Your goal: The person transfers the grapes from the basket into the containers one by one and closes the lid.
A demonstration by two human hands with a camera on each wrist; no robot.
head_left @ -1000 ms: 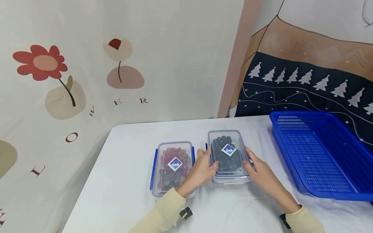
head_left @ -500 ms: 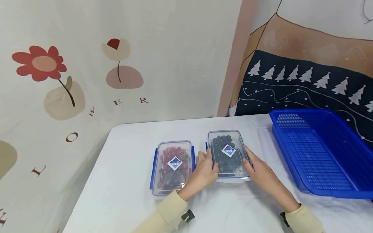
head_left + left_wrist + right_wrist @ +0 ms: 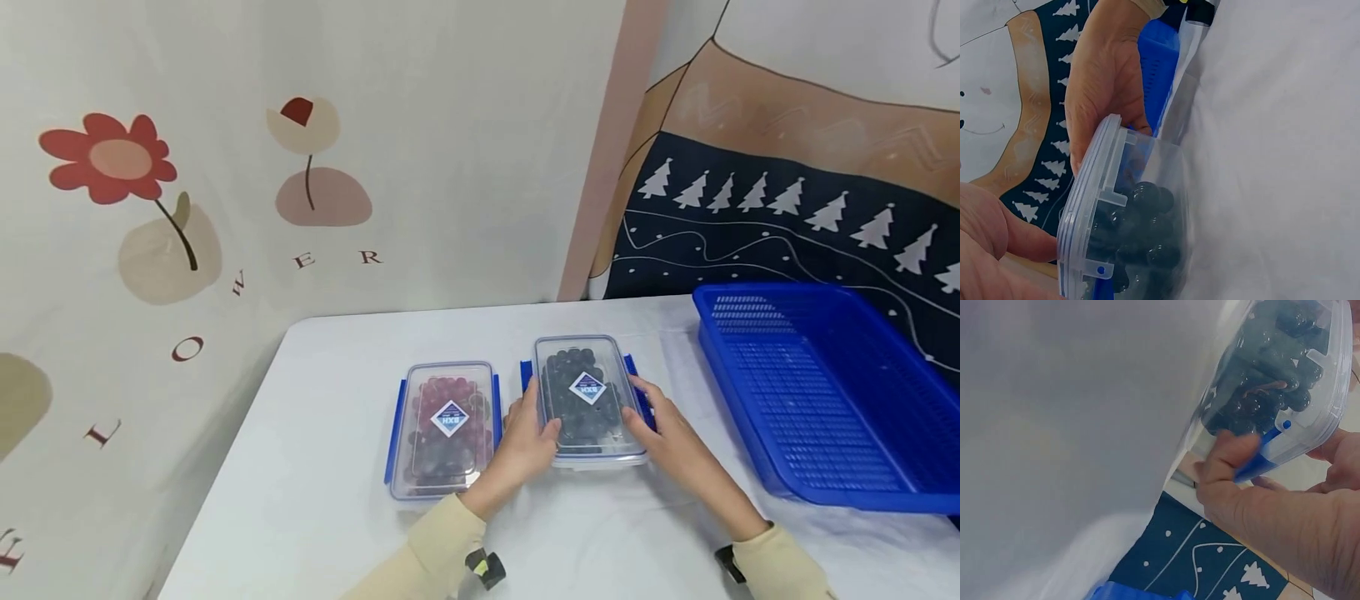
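Observation:
A clear lidded food container (image 3: 573, 442) of dark grapes (image 3: 566, 408), with a diamond label on its lid, lies on the white-covered table between both hands. Blue side clips (image 3: 527, 375) stick out from its left and right edges. My left hand (image 3: 525, 446) holds its left side, thumb along the lid edge. On the opposite side, my right hand (image 3: 671, 433) grips the edge, thumb on the lid and fingers at the blue clip (image 3: 1257, 464). A second container (image 3: 442, 487), with red and dark grapes, lies to the left, its clips down along its sides.
A large blue perforated basket (image 3: 787, 492) stands on the right of the table (image 3: 300, 500). Behind are a pale flower-printed curtain (image 3: 465, 167) and a dark tree-patterned cloth (image 3: 712, 242).
The blue clips on the dark-grape container have swung outward on both sides and now show beside the lid. Both hands have shifted only slightly. The other container and the basket stay put.

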